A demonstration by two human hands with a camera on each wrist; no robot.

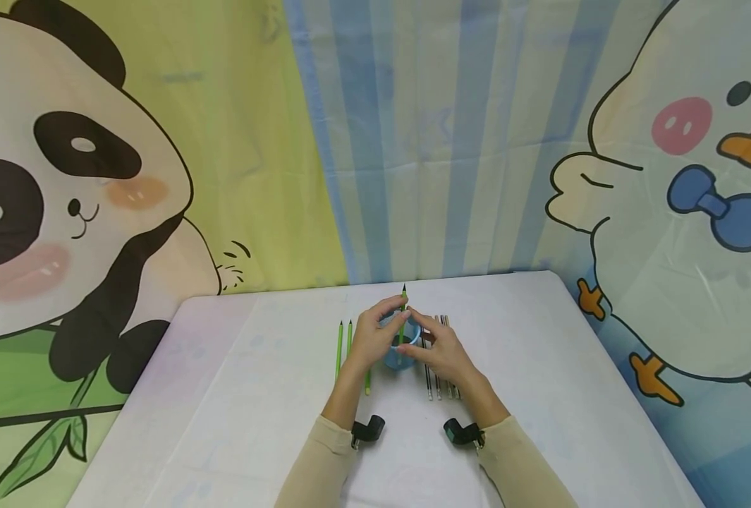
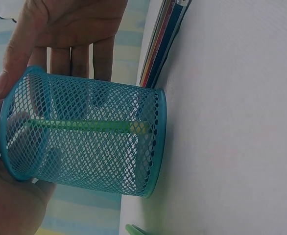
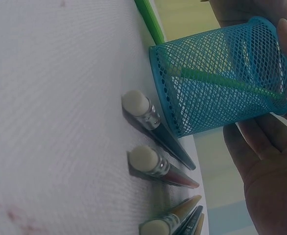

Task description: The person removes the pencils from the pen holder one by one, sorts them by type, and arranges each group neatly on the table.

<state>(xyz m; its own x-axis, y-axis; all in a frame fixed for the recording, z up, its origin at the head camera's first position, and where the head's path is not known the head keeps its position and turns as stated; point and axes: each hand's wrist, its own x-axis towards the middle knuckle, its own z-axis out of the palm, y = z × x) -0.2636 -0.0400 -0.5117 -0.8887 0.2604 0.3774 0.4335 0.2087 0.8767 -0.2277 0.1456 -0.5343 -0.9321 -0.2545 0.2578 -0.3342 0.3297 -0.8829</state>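
Observation:
A light-blue mesh pencil cup (image 1: pixel 399 362) stands upright on the white table between my two hands. A green pencil (image 1: pixel 404 290) stands in it, dark tip upward; through the mesh, its lower end shows near the cup's base. My left hand (image 1: pixel 370 334) reaches over the rim and pinches the upper part of this pencil between thumb and fingers. Around the right side of the cup, my right hand (image 1: pixel 442 351) holds it near the rim, with the thumb on the near side. In the right wrist view, the right hand's fingers (image 3: pixel 261 139) lie beside the mesh wall.
Several more green pencils (image 1: pixel 339 351) lie left of the cup, partly behind the left forearm. To its right lie several dark or striped pencils (image 1: pixel 438 388) with white erasers toward me. Cartoon-printed curtains (image 1: pixel 413 141) hang behind the table (image 1: pixel 223 423).

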